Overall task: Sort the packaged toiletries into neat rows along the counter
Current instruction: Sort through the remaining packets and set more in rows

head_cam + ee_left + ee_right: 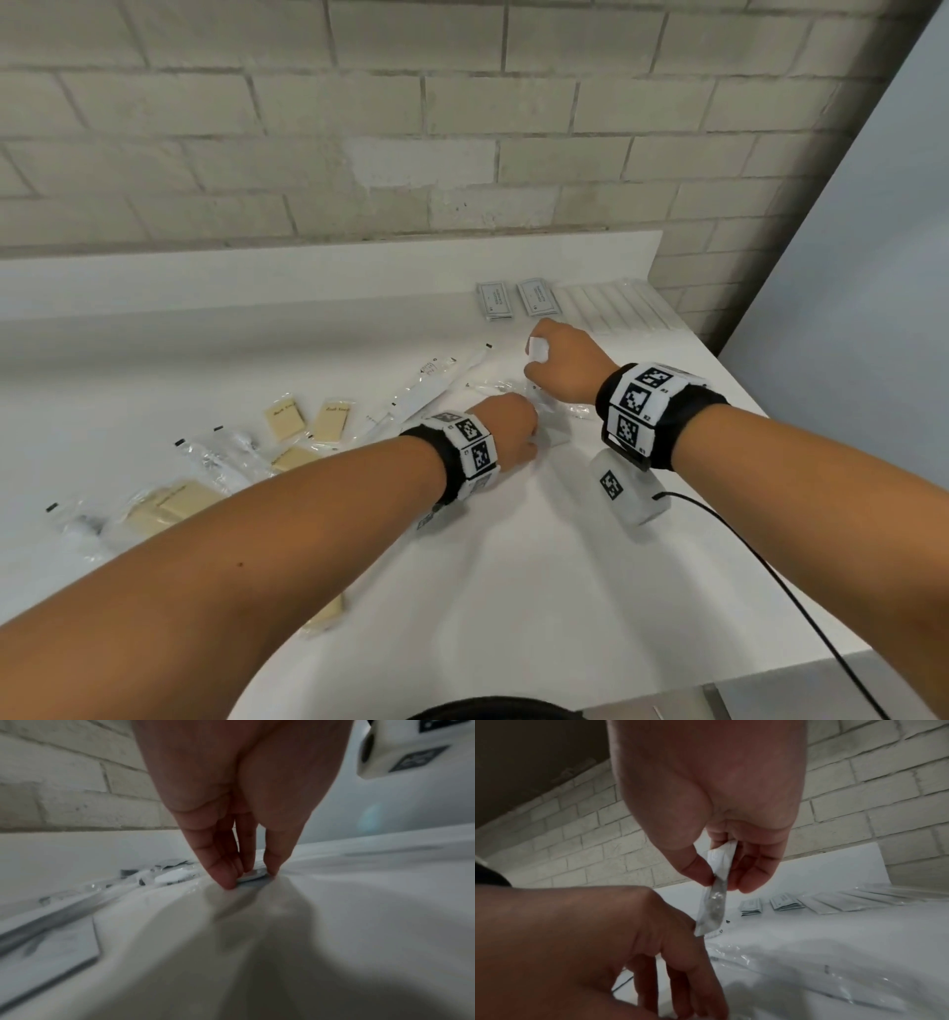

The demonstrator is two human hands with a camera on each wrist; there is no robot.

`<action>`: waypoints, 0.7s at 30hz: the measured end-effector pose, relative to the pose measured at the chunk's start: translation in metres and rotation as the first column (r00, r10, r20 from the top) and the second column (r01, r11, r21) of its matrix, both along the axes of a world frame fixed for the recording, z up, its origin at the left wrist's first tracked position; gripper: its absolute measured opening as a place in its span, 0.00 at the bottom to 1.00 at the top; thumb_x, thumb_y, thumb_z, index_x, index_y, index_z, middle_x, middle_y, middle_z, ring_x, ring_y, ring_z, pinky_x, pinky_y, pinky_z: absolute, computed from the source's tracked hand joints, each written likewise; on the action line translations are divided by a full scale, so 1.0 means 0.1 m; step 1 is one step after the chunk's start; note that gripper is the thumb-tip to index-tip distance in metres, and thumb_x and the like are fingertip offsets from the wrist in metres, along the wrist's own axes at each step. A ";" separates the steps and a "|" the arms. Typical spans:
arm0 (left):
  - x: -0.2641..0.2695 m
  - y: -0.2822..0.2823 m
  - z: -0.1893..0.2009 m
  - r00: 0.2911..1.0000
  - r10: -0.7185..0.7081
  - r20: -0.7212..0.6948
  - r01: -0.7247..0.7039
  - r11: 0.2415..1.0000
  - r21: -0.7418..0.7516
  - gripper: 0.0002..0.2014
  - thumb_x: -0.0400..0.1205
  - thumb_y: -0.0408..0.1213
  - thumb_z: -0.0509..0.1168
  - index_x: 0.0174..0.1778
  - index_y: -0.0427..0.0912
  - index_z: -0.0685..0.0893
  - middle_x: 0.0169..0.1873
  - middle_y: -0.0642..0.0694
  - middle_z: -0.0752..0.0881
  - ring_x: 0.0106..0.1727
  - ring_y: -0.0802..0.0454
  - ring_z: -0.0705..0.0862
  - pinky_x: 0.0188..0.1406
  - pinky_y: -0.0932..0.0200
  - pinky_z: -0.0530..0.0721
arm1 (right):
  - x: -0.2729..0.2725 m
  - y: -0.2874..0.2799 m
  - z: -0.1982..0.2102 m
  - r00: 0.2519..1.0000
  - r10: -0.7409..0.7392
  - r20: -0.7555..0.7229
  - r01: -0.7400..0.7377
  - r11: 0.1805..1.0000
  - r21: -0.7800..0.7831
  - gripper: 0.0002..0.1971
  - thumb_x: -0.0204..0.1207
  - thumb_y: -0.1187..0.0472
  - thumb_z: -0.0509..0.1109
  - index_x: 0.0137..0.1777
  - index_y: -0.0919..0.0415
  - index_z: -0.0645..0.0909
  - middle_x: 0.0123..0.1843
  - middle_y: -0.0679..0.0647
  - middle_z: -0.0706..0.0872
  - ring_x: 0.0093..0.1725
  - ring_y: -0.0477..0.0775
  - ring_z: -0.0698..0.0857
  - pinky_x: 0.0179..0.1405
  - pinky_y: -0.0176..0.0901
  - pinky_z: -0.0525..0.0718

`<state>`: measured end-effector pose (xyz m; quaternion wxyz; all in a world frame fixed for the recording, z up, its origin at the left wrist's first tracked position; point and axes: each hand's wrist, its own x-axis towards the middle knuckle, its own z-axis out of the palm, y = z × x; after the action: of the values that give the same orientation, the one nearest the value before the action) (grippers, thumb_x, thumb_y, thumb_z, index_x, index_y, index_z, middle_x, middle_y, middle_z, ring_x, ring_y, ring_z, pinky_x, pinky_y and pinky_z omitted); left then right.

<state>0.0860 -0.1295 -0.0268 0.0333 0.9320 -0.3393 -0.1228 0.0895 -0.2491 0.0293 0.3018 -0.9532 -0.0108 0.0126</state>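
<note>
1. Head view: the right hand (pixel 562 360) hovers over the white counter (pixel 513 565), thumb and fingers pinching a small clear-and-white plastic sachet (pixel 714 892) that hangs down.
2. Just nearer, the left hand (pixel 508 426) reaches down with its fingertips (pixel 227 880) closed round a flat wrapped packet (pixel 253 877) lying on the counter.
3. Two grey printed sachets (pixel 495 300) and a row of long white packets (pixel 611 308) lie along the back edge.
4. Tan soap bars in wrappers (pixel 308 421) lie scattered at the left.
</note>
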 end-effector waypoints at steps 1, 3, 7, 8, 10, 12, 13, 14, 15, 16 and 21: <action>-0.02 0.00 0.02 1.000 0.009 -0.001 -0.009 1.000 -0.013 0.16 0.82 0.42 0.61 0.53 0.34 0.87 0.48 0.39 0.85 0.52 0.40 0.85 0.48 0.54 0.80 | 0.02 0.03 0.01 1.000 0.004 -0.005 -0.004 1.000 -0.001 0.13 0.73 0.67 0.67 0.57 0.64 0.78 0.59 0.60 0.82 0.49 0.56 0.81 0.44 0.41 0.75; -0.02 0.03 0.05 0.999 0.053 -0.002 -0.053 0.998 -0.039 0.15 0.82 0.41 0.61 0.51 0.34 0.86 0.43 0.40 0.83 0.48 0.43 0.84 0.44 0.55 0.78 | 0.04 0.07 0.03 1.000 0.005 -0.001 -0.005 1.000 0.013 0.12 0.72 0.66 0.67 0.56 0.62 0.78 0.58 0.60 0.82 0.45 0.57 0.82 0.43 0.43 0.79; 0.05 0.36 0.10 0.967 0.230 -0.111 -0.247 0.955 -0.167 0.15 0.82 0.42 0.61 0.60 0.40 0.81 0.52 0.42 0.85 0.55 0.44 0.83 0.50 0.56 0.78 | 0.07 0.20 0.09 0.997 -0.036 0.071 0.028 0.993 0.117 0.10 0.73 0.66 0.67 0.54 0.64 0.79 0.46 0.54 0.82 0.41 0.55 0.81 0.34 0.40 0.76; 0.06 0.48 0.10 0.949 0.284 -0.140 -0.308 0.930 -0.199 0.15 0.81 0.42 0.61 0.61 0.41 0.80 0.54 0.43 0.85 0.57 0.43 0.83 0.51 0.57 0.77 | 0.07 0.24 0.10 0.996 -0.052 0.078 0.039 0.988 0.151 0.09 0.72 0.66 0.67 0.51 0.65 0.80 0.43 0.52 0.82 0.41 0.54 0.81 0.33 0.38 0.75; 0.10 0.73 0.11 0.900 0.395 -0.183 -0.432 0.860 -0.272 0.10 0.81 0.41 0.61 0.54 0.41 0.80 0.52 0.41 0.86 0.56 0.41 0.83 0.52 0.55 0.78 | 0.09 0.33 0.11 0.998 -0.045 0.052 0.033 0.977 0.212 0.05 0.71 0.66 0.68 0.46 0.63 0.80 0.41 0.51 0.82 0.41 0.54 0.82 0.33 0.36 0.76; 0.13 0.96 0.15 0.820 0.485 -0.304 -0.572 0.719 -0.395 0.06 0.80 0.40 0.59 0.44 0.41 0.76 0.44 0.39 0.86 0.49 0.39 0.84 0.53 0.49 0.84 | 0.11 0.46 0.12 0.999 0.006 -0.035 0.005 0.953 0.303 0.07 0.71 0.68 0.68 0.48 0.61 0.78 0.43 0.52 0.81 0.41 0.54 0.83 0.33 0.38 0.81; 0.13 1.05 0.18 0.774 0.495 -0.394 -0.632 0.628 -0.453 0.06 0.80 0.39 0.58 0.41 0.40 0.75 0.42 0.38 0.85 0.46 0.37 0.86 0.52 0.45 0.87 | 0.11 0.55 0.12 0.995 0.042 -0.090 -0.007 0.934 0.357 0.09 0.71 0.69 0.68 0.50 0.61 0.77 0.44 0.53 0.81 0.39 0.54 0.84 0.33 0.40 0.83; 0.12 1.13 0.22 0.731 0.478 -0.487 -0.682 0.533 -0.501 0.06 0.80 0.38 0.57 0.43 0.39 0.74 0.42 0.36 0.85 0.45 0.35 0.87 0.51 0.42 0.89 | 0.12 0.64 0.12 0.988 0.082 -0.133 -0.022 0.916 0.401 0.11 0.72 0.72 0.67 0.52 0.61 0.76 0.46 0.54 0.80 0.39 0.54 0.84 0.32 0.41 0.85; 0.09 1.19 0.26 0.691 0.446 -0.568 -0.722 0.451 -0.524 0.06 0.81 0.37 0.57 0.46 0.37 0.75 0.43 0.36 0.84 0.43 0.36 0.88 0.49 0.42 0.90 | 0.13 0.73 0.11 0.981 0.115 -0.155 -0.038 0.902 0.429 0.12 0.73 0.73 0.67 0.54 0.61 0.75 0.49 0.56 0.79 0.39 0.54 0.84 0.33 0.43 0.86; 0.08 1.24 0.28 0.662 0.407 -0.629 -0.749 0.383 -0.540 0.06 0.83 0.35 0.56 0.50 0.36 0.75 0.44 0.37 0.84 0.41 0.40 0.87 0.47 0.43 0.90 | 0.14 0.81 0.12 0.976 0.144 -0.162 -0.057 0.893 0.446 0.12 0.73 0.74 0.66 0.54 0.62 0.74 0.51 0.57 0.79 0.41 0.54 0.85 0.35 0.44 0.87; 0.03 1.44 0.40 0.592 0.253 -0.766 -0.806 0.209 -0.554 0.13 0.83 0.27 0.53 0.60 0.35 0.77 0.47 0.39 0.84 0.46 0.43 0.85 0.48 0.46 0.89 | 0.22 1.07 0.15 0.961 0.239 -0.141 -0.162 0.896 0.414 0.13 0.75 0.77 0.62 0.57 0.65 0.75 0.51 0.56 0.80 0.49 0.59 0.85 0.49 0.57 0.90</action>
<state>0.0893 0.0144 0.0137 0.6389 0.7528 0.0365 -0.1542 0.1112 -0.1422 0.0438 0.4864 -0.8598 -0.0832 0.1312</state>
